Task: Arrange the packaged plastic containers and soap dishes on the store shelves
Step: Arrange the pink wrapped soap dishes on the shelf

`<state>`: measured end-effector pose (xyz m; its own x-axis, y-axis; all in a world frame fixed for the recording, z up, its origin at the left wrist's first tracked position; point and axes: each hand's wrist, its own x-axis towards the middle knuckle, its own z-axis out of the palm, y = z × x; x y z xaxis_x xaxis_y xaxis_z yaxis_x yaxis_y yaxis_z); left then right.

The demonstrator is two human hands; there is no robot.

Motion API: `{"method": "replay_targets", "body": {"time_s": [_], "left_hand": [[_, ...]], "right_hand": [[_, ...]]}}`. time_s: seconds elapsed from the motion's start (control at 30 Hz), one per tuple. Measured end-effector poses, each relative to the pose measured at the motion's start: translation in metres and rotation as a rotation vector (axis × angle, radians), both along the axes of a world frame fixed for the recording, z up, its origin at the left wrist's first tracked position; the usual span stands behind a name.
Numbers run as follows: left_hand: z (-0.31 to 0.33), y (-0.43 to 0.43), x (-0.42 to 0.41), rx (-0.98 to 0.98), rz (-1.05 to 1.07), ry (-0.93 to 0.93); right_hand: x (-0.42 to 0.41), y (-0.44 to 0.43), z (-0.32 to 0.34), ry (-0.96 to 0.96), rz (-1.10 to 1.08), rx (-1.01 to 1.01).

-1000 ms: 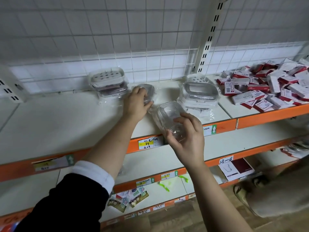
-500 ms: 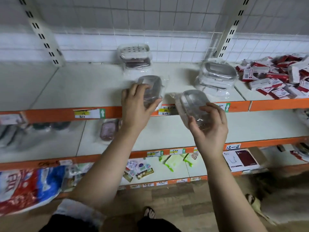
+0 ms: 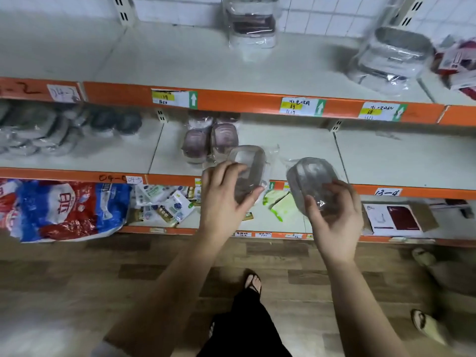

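Plastic, clear and film-wrapped, fills both hands. The left hand (image 3: 224, 199) curls fingers and thumb round a rectangular clear dish (image 3: 248, 163). The right hand (image 3: 337, 222) cups an oval dish (image 3: 310, 180) from below, its fingers wrapped over the near rim. Both dishes hang at the front of the middle shelf (image 3: 386, 161); whether either touches it, I cannot tell.

Just beyond the left fingertips stand purple soap dishes (image 3: 210, 140), so the step looks like setting these two down beside them. To do it well, lift clear of the orange lip (image 3: 425, 191) running behind both hands, lay each dish flat, and let go only once it sits. The film looks loose and slippery.

Far above both grips, the upper shelf carries stacked containers (image 3: 251, 24), with price labels (image 3: 302, 106) on its edge. Well left of the left hand lie grey dishes (image 3: 33, 130) and, lower down, a blue-and-red bag (image 3: 64, 210). Wooden floor (image 3: 77, 279) spreads beneath the forearms.
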<state>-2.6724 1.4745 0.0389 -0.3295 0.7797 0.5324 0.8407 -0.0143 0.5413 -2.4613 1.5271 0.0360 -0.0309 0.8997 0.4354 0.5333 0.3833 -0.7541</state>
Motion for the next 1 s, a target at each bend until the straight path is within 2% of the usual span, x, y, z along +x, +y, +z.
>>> {"method": "replay_targets", "body": {"time_s": [0.13,0.33,0.53,0.67,0.87,1.0], "left_hand": [[-0.041,0.004,0.006,-0.129,-0.001,-0.018],[-0.096,0.051,0.008,-0.245,-0.002,0.097],[-0.176,0.131,0.017,-0.375,0.052,0.183],[-0.215,0.190,0.018,-0.472,0.099,0.174],[-0.238,0.281,0.006,-0.581,0.112,0.249],[-0.231,0.333,-0.011,-0.656,0.149,0.376]], "right_hand": [[0.003,0.014,-0.035,-0.011,0.049,-0.100],[0.006,0.061,-0.093,-0.122,0.081,-0.213],[0.009,0.123,-0.163,-0.255,0.093,-0.218],[0.014,0.155,-0.197,-0.293,0.091,-0.193],[0.016,0.195,-0.223,-0.313,0.106,-0.126],[0.013,0.207,-0.229,-0.291,0.110,-0.128]]}}
